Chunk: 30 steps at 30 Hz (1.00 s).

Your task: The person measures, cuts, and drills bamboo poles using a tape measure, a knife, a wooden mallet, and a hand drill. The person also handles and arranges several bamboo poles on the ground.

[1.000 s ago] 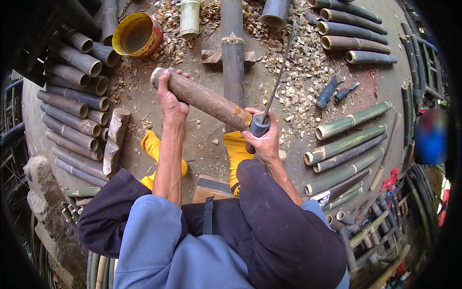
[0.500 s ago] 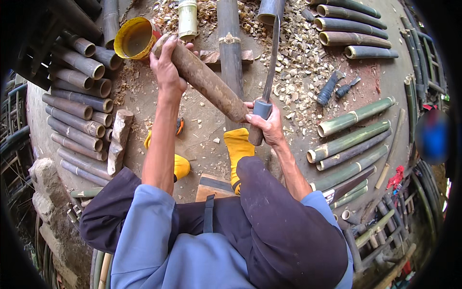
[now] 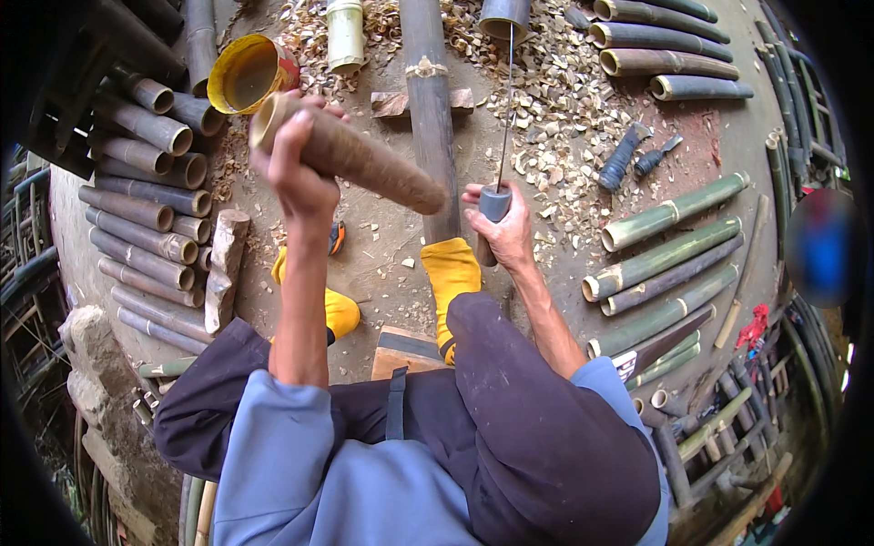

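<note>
My left hand (image 3: 302, 177) is wrapped round a short brown bamboo tube (image 3: 369, 162), which slants down toward the right and is slightly blurred. The tube's hollow upper end faces me, and its lower end is apart from my right hand. My right hand (image 3: 512, 232) grips a long knife by its grey-collared handle (image 3: 494, 203). The thin blade (image 3: 507, 109) points away from me and shows nearly edge-on. Between the hands, farther down, a dark bamboo pole (image 3: 428, 118) runs away from my yellow-socked right foot (image 3: 451, 273), across a wooden block (image 3: 391, 105).
Bamboo sections lie stacked at left (image 3: 146, 246) and in rows at right (image 3: 674, 214). A yellow bucket of murky liquid (image 3: 246, 68) stands at far left. Wood chips (image 3: 564, 136) cover the far ground, beside two dark-handled tools (image 3: 624, 159). A pale bamboo piece (image 3: 345, 36) lies near the bucket.
My left hand has drawn the bamboo tube away from my right hand and tilted its hollow end into sight. The knife blade has turned from side-on to edge-on.
</note>
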Each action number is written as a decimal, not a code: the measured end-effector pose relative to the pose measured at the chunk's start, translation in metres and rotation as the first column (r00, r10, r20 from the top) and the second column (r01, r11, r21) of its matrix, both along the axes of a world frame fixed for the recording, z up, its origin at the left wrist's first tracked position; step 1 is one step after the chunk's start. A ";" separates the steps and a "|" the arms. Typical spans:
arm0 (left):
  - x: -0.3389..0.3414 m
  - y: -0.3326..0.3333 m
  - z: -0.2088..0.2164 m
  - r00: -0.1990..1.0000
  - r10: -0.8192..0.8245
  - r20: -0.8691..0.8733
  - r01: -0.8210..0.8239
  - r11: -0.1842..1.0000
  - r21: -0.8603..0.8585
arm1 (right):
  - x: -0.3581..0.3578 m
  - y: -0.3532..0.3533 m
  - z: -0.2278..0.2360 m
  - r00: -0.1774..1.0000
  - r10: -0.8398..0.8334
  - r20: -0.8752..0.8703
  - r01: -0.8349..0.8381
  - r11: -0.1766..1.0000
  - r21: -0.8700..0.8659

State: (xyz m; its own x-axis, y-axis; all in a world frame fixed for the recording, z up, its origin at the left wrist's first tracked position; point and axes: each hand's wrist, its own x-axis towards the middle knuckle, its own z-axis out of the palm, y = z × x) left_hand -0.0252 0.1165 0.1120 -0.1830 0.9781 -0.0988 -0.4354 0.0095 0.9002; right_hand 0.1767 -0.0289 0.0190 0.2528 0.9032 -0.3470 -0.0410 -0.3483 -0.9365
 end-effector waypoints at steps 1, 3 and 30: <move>0.004 -0.013 0.013 0.994 0.074 -0.083 -0.061 0.986 0.158 | 0.000 0.000 0.000 1.000 -0.001 -0.004 0.001 1.000 -0.002; 0.014 -0.029 0.022 0.981 0.114 -0.158 -0.059 0.946 0.317 | 0.003 0.001 0.001 0.999 0.001 0.036 0.000 0.999 -0.045; 0.041 -0.076 -0.006 0.904 -0.060 -0.424 0.295 0.804 0.517 | -0.013 0.020 -0.024 1.000 0.019 0.021 -0.020 0.997 0.081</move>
State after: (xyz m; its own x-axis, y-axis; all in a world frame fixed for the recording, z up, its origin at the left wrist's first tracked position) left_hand 0.0154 0.0410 0.1055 0.0927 0.8555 0.5094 -0.1119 -0.4994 0.8591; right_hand 0.1638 -0.0085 -0.0050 0.2409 0.9329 -0.2676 -0.0160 -0.2719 -0.9622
